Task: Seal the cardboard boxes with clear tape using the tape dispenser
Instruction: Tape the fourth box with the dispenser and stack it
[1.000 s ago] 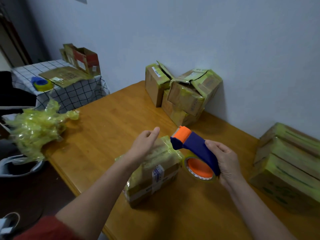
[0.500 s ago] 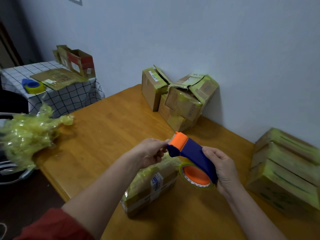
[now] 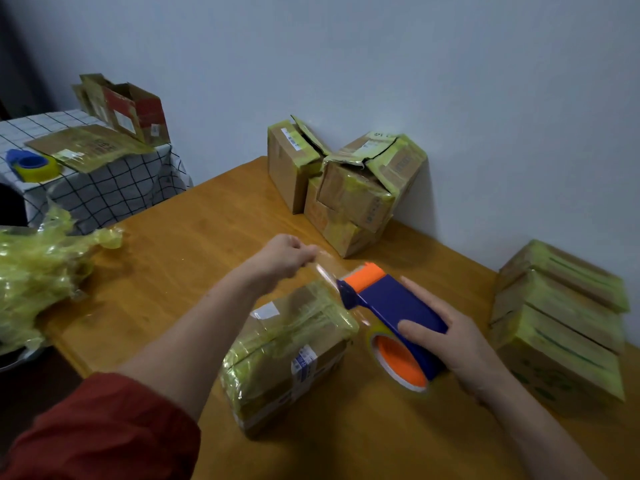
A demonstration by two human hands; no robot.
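Since half a second back, my left hand (image 3: 284, 258) has come away from the orange nose of the tape dispenser (image 3: 391, 306) and drawn off to its own left, pulling out a short strip of clear tape (image 3: 327, 268). The strip is faint and blurred, but the left fingertips seem to pinch its free end. My right hand (image 3: 446, 337) grips the dispenser's blue body, the roll hanging under the palm.

The cardboard box (image 3: 287, 348) sits on the desk (image 3: 194, 244) below the stretched strip, just left of the right hand and on the near side of the left. Its long axis runs from me up toward the dispenser nose. I judge both hands must drop together, the left landing first on the far end.
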